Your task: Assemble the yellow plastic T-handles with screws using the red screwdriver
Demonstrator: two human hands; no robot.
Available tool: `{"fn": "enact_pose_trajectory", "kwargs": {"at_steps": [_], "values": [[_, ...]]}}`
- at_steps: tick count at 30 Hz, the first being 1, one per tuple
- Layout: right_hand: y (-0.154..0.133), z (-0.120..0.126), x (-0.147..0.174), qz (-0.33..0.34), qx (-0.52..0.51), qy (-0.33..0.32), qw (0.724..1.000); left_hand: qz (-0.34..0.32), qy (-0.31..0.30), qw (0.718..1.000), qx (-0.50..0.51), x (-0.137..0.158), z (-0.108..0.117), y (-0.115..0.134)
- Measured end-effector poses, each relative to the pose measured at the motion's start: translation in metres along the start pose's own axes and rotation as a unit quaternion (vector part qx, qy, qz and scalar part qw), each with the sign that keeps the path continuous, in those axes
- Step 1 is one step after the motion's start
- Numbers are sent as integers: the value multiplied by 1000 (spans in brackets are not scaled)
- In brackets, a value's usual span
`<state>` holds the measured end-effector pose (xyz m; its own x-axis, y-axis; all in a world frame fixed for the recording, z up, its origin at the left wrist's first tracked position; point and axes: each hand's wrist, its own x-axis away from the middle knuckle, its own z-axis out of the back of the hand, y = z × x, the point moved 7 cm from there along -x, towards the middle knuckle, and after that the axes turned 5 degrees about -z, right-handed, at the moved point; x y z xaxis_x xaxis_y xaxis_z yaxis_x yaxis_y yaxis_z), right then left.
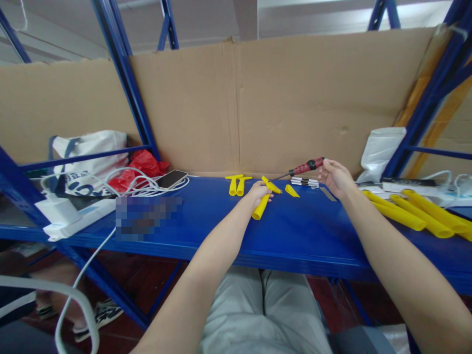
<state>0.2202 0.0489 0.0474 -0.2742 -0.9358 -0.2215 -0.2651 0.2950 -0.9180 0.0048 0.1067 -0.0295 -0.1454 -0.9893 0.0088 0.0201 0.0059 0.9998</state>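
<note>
My left hand (257,191) is closed around a yellow tube (261,208), its near end tilted down over the blue table. A flat yellow piece (272,186) sits across the tube's far end. In the fingers of my right hand (336,178) is the handle end of a red and black screwdriver (304,168). Its thin shaft points left, and the tip reaches the flat yellow piece; whether it engages a screw is too small to tell. A loose yellow piece (292,191) lies just right of my left hand. Behind that hand are two T-shaped yellow parts (236,186).
Several yellow tubes (424,216) lie at the right, near my forearm. Small white strips (304,183) and a flat grey strip (328,194) are by my right hand. At left are a phone (171,179), white cables, a power strip (83,219) and a bag (90,157). Cardboard (295,98) stands behind.
</note>
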Motion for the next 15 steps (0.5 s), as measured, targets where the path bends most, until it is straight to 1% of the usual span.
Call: {"fn": "enact_pose_trajectory", "kwargs": {"at_steps": [3, 10, 15], "values": [[0, 3, -1, 12, -15, 8, 1000, 4, -2, 1000, -7, 0, 0, 0], [1, -1, -1, 2, -20, -11, 1000, -3, -1, 1000, -9, -1, 1, 0], [2, -1, 0, -8, -11, -12, 1000, -4, -4, 1000, -15, 0, 0, 1]]}}
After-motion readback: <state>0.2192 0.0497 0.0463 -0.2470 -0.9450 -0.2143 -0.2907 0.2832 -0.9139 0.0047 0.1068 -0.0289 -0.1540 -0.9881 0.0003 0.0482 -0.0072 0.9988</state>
